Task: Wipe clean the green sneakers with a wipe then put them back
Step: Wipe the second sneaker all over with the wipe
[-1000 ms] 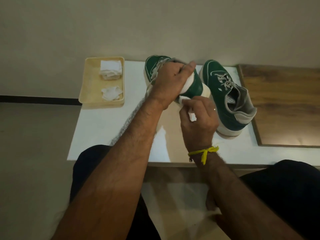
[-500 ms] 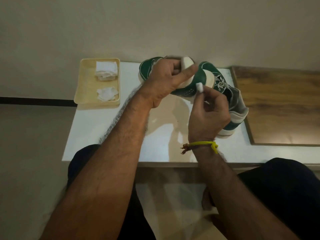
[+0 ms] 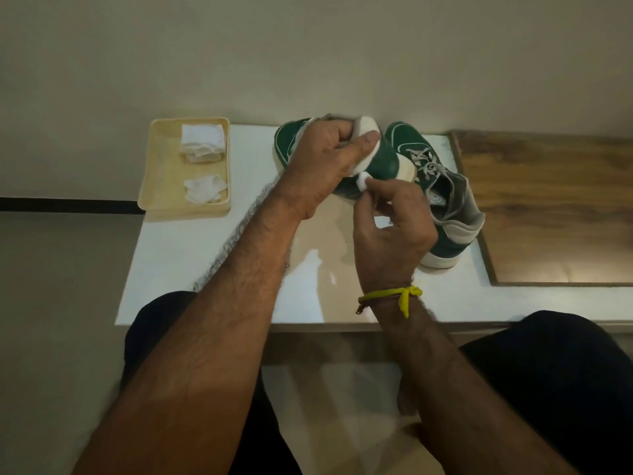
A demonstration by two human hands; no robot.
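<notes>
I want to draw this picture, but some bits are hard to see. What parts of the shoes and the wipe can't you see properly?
All in the head view:
- Held sneaker: its laces and opening are covered by the left hand.
- Wipe: mostly bunched inside the right hand; only a small wad shows.
- Second sneaker: its near side is hidden behind the right hand.
- Label inside the second sneaker: too small to read.
- Tray cloths: too blurry to count.
</notes>
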